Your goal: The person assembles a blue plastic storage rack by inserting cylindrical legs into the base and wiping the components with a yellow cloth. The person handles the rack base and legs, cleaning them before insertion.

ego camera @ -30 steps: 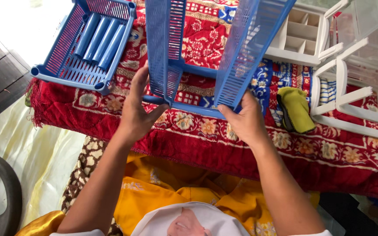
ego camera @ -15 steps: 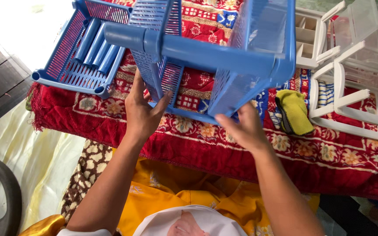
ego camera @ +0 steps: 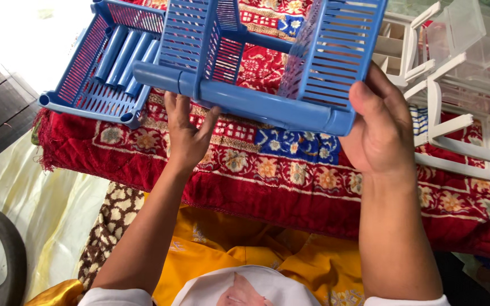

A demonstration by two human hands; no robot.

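Holding a blue rack (ego camera: 267, 62) up over the red cloth (ego camera: 290, 170), I see it tipped toward me, so one thick round bar runs across its near edge from 9 o'clock to 3 o'clock. Its panels are slotted plastic, all one blue, and they rise away from that bar at 12 o'clock. A second bar crosses between the panels further back.

My right hand (ego camera: 378, 133) sits at the 3 o'clock end of the rack. The thumb lies on the outer slotted panel and the palm cups the end of the bar; the fingers curl behind, closed around that corner. My left hand (ego camera: 187, 133) is at the 9 o'clock end, below the bar. Its fingers point up, loosely spread, with the tips touching the underside of the bar; it is open, not wrapped around anything.

At 10 o'clock a blue tray (ego camera: 94, 85) lies flat on the cloth with four blue tubes (ego camera: 123, 54) side by side in it. At 2 o'clock, just beyond my right hand, stand white frames (ego camera: 455, 130) and a clear box (ego camera: 472, 34).
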